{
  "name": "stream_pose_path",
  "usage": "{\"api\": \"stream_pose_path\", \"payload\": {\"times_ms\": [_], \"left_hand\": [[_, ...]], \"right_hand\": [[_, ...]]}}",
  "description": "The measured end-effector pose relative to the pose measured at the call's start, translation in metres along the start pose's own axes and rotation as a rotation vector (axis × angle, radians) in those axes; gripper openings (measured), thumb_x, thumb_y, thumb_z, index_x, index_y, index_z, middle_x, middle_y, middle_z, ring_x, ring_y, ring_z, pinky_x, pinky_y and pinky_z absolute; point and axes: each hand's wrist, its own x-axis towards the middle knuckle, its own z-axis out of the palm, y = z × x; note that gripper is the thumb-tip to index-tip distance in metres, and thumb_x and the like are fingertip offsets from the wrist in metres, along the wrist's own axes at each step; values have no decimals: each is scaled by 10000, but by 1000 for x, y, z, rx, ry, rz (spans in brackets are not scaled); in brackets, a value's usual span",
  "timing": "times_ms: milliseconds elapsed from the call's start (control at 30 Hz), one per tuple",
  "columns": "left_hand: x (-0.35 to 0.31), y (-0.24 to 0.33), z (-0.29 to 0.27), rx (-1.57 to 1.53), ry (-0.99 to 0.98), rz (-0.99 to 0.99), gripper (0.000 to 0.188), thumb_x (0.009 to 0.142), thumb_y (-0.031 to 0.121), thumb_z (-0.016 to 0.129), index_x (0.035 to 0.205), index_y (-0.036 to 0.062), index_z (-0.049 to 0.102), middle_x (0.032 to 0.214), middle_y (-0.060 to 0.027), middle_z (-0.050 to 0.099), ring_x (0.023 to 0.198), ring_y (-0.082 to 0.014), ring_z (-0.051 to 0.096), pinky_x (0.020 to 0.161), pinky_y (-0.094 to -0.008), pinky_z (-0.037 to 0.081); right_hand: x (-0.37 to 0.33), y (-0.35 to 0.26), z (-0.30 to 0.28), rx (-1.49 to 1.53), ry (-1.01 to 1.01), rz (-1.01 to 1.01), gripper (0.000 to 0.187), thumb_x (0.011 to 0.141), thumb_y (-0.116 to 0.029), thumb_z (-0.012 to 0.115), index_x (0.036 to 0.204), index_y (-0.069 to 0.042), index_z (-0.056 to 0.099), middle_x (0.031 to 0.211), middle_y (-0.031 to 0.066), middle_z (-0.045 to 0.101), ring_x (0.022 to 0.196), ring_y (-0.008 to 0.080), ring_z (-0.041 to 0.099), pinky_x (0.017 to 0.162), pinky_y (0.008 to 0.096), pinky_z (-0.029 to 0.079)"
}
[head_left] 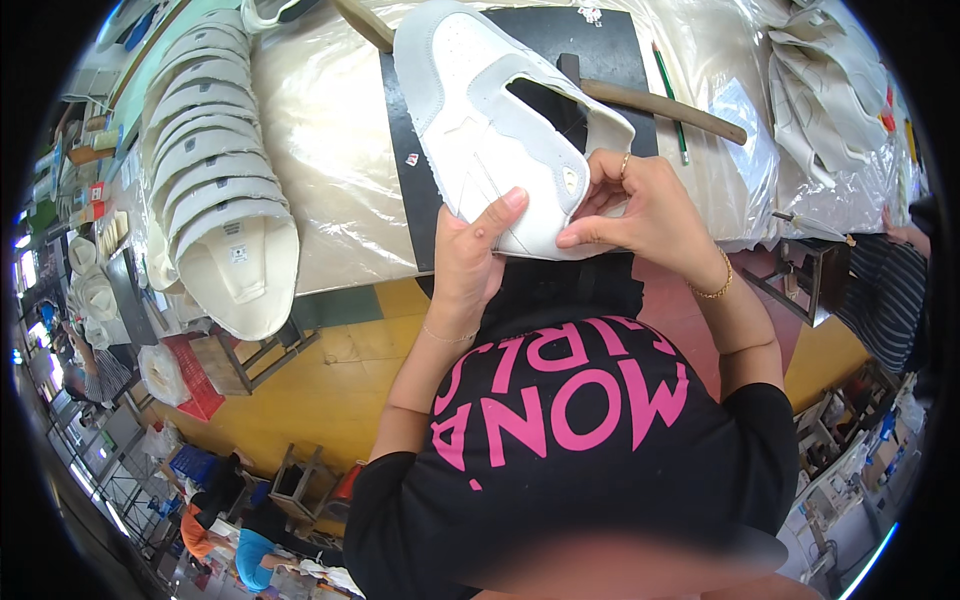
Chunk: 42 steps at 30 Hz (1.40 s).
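A white and grey shoe upper (pixel 470 140) is held between my two hands over the near edge of the table, its toe end pointing away from me. My left hand (pixel 470 245) grips the heel end from the left, thumb lying on the white side panel. With bent fingers and thumb, my right hand (pixel 640 205) pinches the collar edge on the right. The inside of the upper shows dark through its opening. Beneath it lies a black mat (pixel 405 190). A hammer (pixel 660 108) with a wooden handle rests just beyond my right hand.
Nested cream shoe uppers (pixel 235 250) form a long row on the left. More uppers (pixel 825 100) are piled at the far right. A green pencil (pixel 672 105) lies beside the mat. Clear plastic sheeting (pixel 330 180) covers the table. Wooden stools (pixel 300 480) stand on the floor.
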Motion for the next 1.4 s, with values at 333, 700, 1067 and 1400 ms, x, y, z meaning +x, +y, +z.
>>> {"api": "stream_pose_path", "payload": {"times_ms": [333, 700, 1067, 1400], "left_hand": [[-2, -7, -2, 90, 8, -2, 544, 918, 182, 668, 1366, -29, 442, 1249, -131, 595, 1151, -231, 595, 989, -369, 480], [39, 56, -66, 42, -31, 408, 1098, 763, 698, 697, 1501, 20, 248, 1511, -124, 359, 1379, -272, 372, 1140, -426, 326], [40, 89, 12, 215, -331, 559, 838, 723, 449, 619, 1321, -105, 424, 1239, -256, 522, 1160, -370, 522, 1000, -447, 413], [99, 101, 18, 1142, -443, 767, 739, 797, 433, 653, 1404, 38, 505, 1137, -187, 538, 1066, -328, 527, 966, -379, 405]], "right_hand": [[3, 8, 6, 288, -8, 55, 345, 833, -281, 806, 862, 0, 609, 755, 25, 649, 702, 69, 615, 647, 233, 507], [46, -26, -16, 640, 105, -429, 332, 1038, -335, 503, 968, -16, 567, 866, 44, 632, 698, 106, 626, 622, 250, 520], [115, 28, -12, 701, 15, -346, 262, 941, -284, 636, 997, -30, 612, 726, 50, 548, 599, 169, 583, 619, 302, 505], [53, 93, -60, -1018, 360, -288, 290, 868, -246, 705, 1097, -87, 624, 993, 83, 579, 1030, 269, 571, 846, 385, 477]]}}
